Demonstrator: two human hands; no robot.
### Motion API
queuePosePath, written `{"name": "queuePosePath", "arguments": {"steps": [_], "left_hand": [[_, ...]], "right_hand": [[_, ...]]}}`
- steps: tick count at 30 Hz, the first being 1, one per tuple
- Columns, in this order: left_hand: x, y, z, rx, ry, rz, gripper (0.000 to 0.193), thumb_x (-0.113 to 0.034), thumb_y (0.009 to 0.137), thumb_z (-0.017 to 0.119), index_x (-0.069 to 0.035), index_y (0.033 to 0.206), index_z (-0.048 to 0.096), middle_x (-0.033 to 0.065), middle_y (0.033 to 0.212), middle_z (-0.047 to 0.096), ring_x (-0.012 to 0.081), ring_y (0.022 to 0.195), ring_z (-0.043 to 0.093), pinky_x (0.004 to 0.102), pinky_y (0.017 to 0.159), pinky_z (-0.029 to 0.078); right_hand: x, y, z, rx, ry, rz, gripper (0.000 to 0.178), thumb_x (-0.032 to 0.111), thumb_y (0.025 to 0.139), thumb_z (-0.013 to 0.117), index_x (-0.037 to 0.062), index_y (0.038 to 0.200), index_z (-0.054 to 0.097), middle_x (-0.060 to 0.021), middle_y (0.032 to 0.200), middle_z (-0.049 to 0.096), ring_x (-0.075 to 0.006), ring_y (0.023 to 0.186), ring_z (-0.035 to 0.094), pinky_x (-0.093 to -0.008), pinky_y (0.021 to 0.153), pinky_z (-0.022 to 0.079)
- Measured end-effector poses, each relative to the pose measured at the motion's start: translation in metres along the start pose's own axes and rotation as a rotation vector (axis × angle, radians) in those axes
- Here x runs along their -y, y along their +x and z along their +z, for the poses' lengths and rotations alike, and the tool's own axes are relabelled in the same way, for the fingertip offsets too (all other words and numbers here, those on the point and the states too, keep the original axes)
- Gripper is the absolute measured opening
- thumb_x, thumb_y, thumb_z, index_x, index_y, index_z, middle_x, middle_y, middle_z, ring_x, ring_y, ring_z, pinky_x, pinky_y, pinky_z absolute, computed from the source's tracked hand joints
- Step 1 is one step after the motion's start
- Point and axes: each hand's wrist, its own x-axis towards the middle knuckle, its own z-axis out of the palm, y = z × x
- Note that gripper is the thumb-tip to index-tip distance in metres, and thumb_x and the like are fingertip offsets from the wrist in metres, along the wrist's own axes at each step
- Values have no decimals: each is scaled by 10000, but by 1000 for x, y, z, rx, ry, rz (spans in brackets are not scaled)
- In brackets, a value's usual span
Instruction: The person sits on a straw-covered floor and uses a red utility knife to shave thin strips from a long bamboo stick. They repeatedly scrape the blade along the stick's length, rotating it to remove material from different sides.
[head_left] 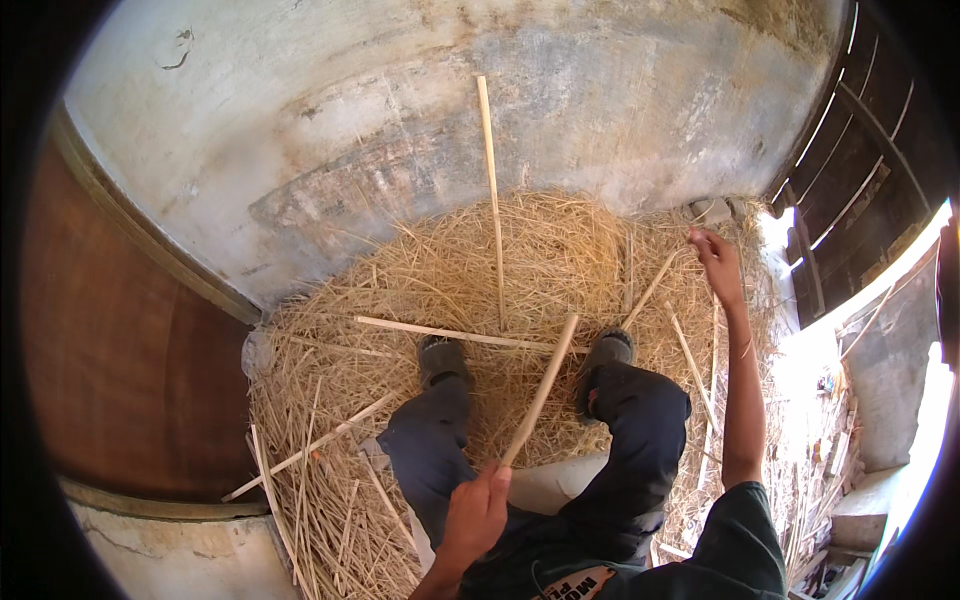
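My left hand (477, 512) is closed round the lower end of a pale bamboo stick (541, 390), which slants up and to the right over my lap. Out to the right, my right hand (716, 266) is raised above the straw, fingers drawn together; whatever they may pinch is too small to make out. Another bamboo stick (455, 333) lies crosswise in front of my shoes. A long stick (491, 190) stands against the wall, its foot in the straw. More loose sticks (690, 362) lie near my right knee.
Straw (430, 270) covers the ground around my legs. Ahead rises a stained plaster wall (400, 110). A brown panel (120, 340) is at left, with a bundle of thin sticks (315, 520) nearby. Dark wooden slats (855, 150) and bright light border the right.
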Motion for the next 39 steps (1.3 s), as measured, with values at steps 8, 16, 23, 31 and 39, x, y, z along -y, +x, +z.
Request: {"name": "queuePosePath", "arguments": {"steps": [8, 16, 23, 31, 39], "left_hand": [[11, 18, -18, 5, -199, 25, 370, -321, 1177, 448, -15, 1028, 592, 191, 734, 628, 465, 720, 658, 539, 680, 485], [2, 26, -16, -8, -248, 13, 378, -339, 1161, 529, -5, 996, 592, 143, 697, 606, 318, 618, 634, 456, 621, 468], [-31, 36, -16, -26, -246, 68, 387, -353, 1141, 612, -18, 946, 619, 25, 679, 513, 94, 631, 439, 333, 572, 349], [-44, 37, -16, -81, -242, 150, 316, -285, 1102, 674, -1, 972, 624, 135, 625, 570, 291, 532, 597, 403, 543, 439], [-54, 31, -20, -129, -209, 180, 310, -303, 1091, 696, -9, 1007, 644, 150, 652, 615, 314, 559, 652, 410, 550, 469]], "right_hand": [[-297, -178, -44, -175, 585, 717, 382, 417, 1057, 694, 104, 1272, 660, -21, 720, 565, -168, 512, 509, -370, 470, 443], [-244, -306, 24, -275, 782, 1215, 431, 601, 1046, 617, 208, 1203, 536, 3, 931, 507, -131, 613, 440, -312, 521, 363], [-36, -192, 26, -314, 671, 638, 463, 538, 1120, 593, 93, 1231, 656, 57, 700, 435, -47, 528, 378, -242, 483, 282], [209, -188, 6, 169, 69, -384, 243, 183, 910, 869, 32, 1080, 783, -74, 883, 752, -172, 752, 752, -292, 626, 568], [230, -202, 33, 231, -111, -678, 333, 327, 862, 900, 113, 1094, 793, 3, 817, 682, -192, 608, 681, -336, 556, 544]]}}
